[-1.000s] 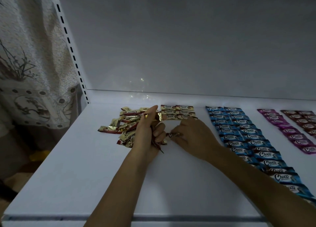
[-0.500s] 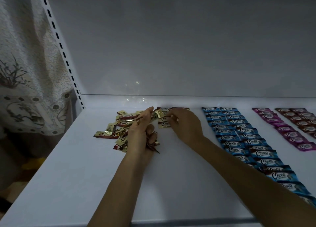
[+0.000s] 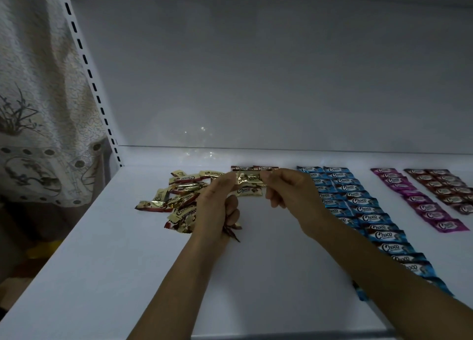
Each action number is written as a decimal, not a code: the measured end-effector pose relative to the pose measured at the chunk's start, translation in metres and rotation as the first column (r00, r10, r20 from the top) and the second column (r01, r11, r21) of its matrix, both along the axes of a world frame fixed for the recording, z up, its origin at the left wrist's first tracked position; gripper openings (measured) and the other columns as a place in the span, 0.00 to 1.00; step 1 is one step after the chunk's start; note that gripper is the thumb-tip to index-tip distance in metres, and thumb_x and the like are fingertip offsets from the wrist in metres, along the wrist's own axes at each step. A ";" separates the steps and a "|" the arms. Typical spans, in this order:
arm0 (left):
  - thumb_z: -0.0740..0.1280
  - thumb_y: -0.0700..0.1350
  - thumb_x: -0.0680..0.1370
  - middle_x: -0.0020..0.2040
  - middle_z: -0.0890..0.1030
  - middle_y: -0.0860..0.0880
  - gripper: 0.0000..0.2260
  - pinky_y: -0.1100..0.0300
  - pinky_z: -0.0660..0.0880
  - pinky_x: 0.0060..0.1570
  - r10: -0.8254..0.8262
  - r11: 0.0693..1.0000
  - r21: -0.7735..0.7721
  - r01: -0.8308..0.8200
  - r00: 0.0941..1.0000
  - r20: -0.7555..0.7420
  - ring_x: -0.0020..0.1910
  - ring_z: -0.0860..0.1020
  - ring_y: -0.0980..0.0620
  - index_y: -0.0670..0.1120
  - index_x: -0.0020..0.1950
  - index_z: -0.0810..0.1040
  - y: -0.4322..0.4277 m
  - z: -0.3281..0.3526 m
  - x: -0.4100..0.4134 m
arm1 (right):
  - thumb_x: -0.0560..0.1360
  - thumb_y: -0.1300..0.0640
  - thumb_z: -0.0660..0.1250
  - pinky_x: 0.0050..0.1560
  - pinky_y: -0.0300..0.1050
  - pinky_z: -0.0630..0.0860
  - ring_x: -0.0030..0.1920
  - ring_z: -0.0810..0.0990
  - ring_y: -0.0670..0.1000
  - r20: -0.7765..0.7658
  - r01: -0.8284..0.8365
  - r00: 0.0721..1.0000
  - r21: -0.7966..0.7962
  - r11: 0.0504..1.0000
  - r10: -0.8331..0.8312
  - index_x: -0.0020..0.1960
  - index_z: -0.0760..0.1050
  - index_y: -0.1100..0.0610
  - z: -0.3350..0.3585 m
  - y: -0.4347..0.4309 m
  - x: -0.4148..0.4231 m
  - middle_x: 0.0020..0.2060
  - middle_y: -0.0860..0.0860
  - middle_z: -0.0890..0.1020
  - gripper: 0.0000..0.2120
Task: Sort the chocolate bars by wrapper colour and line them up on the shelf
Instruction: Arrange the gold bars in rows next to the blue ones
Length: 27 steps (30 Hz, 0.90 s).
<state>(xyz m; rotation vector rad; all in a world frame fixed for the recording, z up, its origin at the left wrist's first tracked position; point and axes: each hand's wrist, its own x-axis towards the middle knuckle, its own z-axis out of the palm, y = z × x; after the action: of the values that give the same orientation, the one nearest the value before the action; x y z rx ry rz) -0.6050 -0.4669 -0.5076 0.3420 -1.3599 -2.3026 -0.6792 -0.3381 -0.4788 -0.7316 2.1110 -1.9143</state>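
A gold chocolate bar (image 3: pixel 249 178) is held level just above the white shelf (image 3: pixel 107 252). My left hand (image 3: pixel 217 206) pinches its left end and also grips a bunch of gold bars in its palm. My right hand (image 3: pixel 291 193) pinches the right end. Beneath it lies the short gold row (image 3: pixel 249 191), partly hidden. A loose heap of gold bars (image 3: pixel 179 199) lies left of my left hand. To the right run two columns of blue bars (image 3: pixel 358 206), then a purple column (image 3: pixel 419 201) and brown bars (image 3: pixel 450 188).
A slotted white shelf upright (image 3: pixel 92 83) rises at the left, with a patterned curtain (image 3: pixel 33 109) behind it. The shelf's white back panel (image 3: pixel 256 71) stands close behind the rows. The shelf's front edge (image 3: pixel 281 333) runs below my forearms.
My right hand came back from the gold row and now pinches the right end of a gold bar that my left hand holds out. The camera shifted slightly.
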 end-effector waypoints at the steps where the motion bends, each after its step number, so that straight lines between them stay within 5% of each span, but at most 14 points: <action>1: 0.63 0.42 0.80 0.32 0.70 0.50 0.11 0.66 0.57 0.20 0.004 1.000 -0.019 -0.004 1.000 0.001 0.22 0.58 0.56 0.46 0.37 0.74 0.001 -0.001 0.000 | 0.77 0.56 0.66 0.27 0.33 0.69 0.25 0.73 0.46 0.001 0.011 1.000 0.018 1.000 -0.011 0.35 0.78 0.58 0.001 0.003 0.000 0.27 0.51 0.79 0.12; 4: 0.63 0.37 0.79 0.29 0.68 0.49 0.12 0.66 0.58 0.21 0.002 0.992 -0.123 -0.001 1.000 0.009 0.22 0.58 0.55 0.46 0.37 0.79 0.004 -0.004 0.000 | 0.76 0.56 0.67 0.28 0.37 0.69 0.28 0.76 0.46 0.078 0.061 0.995 -0.014 0.998 -0.059 0.39 0.79 0.58 0.002 0.007 0.000 0.29 0.50 0.81 0.09; 7: 0.67 0.37 0.78 0.23 0.70 0.53 0.09 0.65 0.61 0.21 0.066 0.908 -0.414 -0.069 0.998 -0.020 0.20 0.62 0.56 0.46 0.38 0.80 0.010 -0.011 -0.002 | 0.74 0.56 0.69 0.30 0.38 0.71 0.33 0.79 0.45 0.305 0.139 0.948 -0.144 0.980 -0.089 0.45 0.79 0.58 0.003 0.004 0.003 0.34 0.49 0.82 0.05; 10: 0.69 0.45 0.76 0.30 0.77 0.56 0.05 0.67 0.64 0.26 0.192 0.602 -0.739 -0.303 0.953 -0.234 0.23 0.67 0.57 0.50 0.40 0.79 0.011 -0.023 -0.005 | 0.73 0.53 0.71 0.31 0.38 0.72 0.33 0.79 0.45 0.453 0.153 0.888 -0.129 0.980 -0.080 0.49 0.79 0.57 0.001 0.001 0.008 0.35 0.48 0.83 0.09; 12: 0.67 0.46 0.76 0.38 0.80 0.58 0.04 0.74 0.64 0.30 0.214 0.337 -0.842 -0.422 0.905 -0.368 0.27 0.69 0.65 0.48 0.44 0.81 0.011 -0.029 -0.006 | 0.73 0.54 0.70 0.30 0.38 0.74 0.35 0.81 0.46 0.495 0.135 0.867 -0.118 0.984 -0.060 0.50 0.79 0.58 0.000 0.002 0.008 0.37 0.49 0.84 0.08; 14: 0.66 0.47 0.77 0.43 0.81 0.54 0.08 0.77 0.64 0.33 0.192 0.189 -0.877 -0.443 0.892 -0.409 0.30 0.69 0.71 0.47 0.49 0.83 0.011 -0.033 -0.007 | 0.75 0.60 0.68 0.32 0.38 0.77 0.37 0.82 0.47 0.556 0.135 0.831 -0.173 0.976 -0.016 0.50 0.78 0.61 0.001 0.007 0.006 0.41 0.53 0.84 0.06; 16: 0.66 0.52 0.78 0.41 0.81 0.57 0.11 0.79 0.64 0.34 0.198 0.218 -0.898 -0.383 0.918 -0.344 0.30 0.71 0.72 0.49 0.56 0.82 0.013 -0.030 -0.006 | 0.76 0.66 0.64 0.35 0.39 0.80 0.38 0.83 0.48 0.596 0.190 0.803 -0.282 0.940 0.016 0.50 0.78 0.62 0.002 0.012 0.002 0.42 0.56 0.83 0.05; 20: 0.60 0.59 0.76 0.30 0.77 0.61 0.19 0.77 0.67 0.33 0.218 0.422 -0.872 -0.248 0.961 -0.168 0.28 0.75 0.68 0.54 0.64 0.75 0.017 -0.023 -0.001 | 0.75 0.71 0.62 0.41 0.40 0.81 0.42 0.84 0.50 0.579 0.237 0.813 -0.430 0.871 0.064 0.58 0.75 0.60 0.000 0.018 0.001 0.48 0.58 0.83 0.14; 24: 0.62 0.55 0.79 0.26 0.76 0.59 0.14 0.76 0.67 0.31 0.218 0.450 -0.858 -0.249 0.962 -0.166 0.28 0.76 0.66 0.48 0.52 0.82 0.016 -0.022 -0.001 | 0.76 0.70 0.61 0.43 0.41 0.82 0.44 0.84 0.50 0.512 0.154 0.852 -0.450 0.880 0.113 0.56 0.76 0.61 -0.004 0.014 0.008 0.48 0.56 0.84 0.12; 27: 0.64 0.47 0.80 0.26 0.74 0.60 0.08 0.75 0.67 0.31 0.265 0.433 -0.856 -0.284 0.947 -0.180 0.29 0.77 0.65 0.48 0.45 0.81 0.015 -0.025 -0.003 | 0.75 0.68 0.64 0.44 0.42 0.82 0.44 0.84 0.50 0.466 0.155 0.885 -0.293 0.943 -0.001 0.58 0.76 0.60 -0.002 0.013 0.010 0.49 0.57 0.83 0.12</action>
<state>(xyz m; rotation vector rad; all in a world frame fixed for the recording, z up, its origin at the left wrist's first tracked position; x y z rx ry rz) -0.6075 -0.4518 -0.5324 0.1651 -2.0769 -1.0695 -0.6693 -0.3249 -0.4806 -0.1985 1.5788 -2.2358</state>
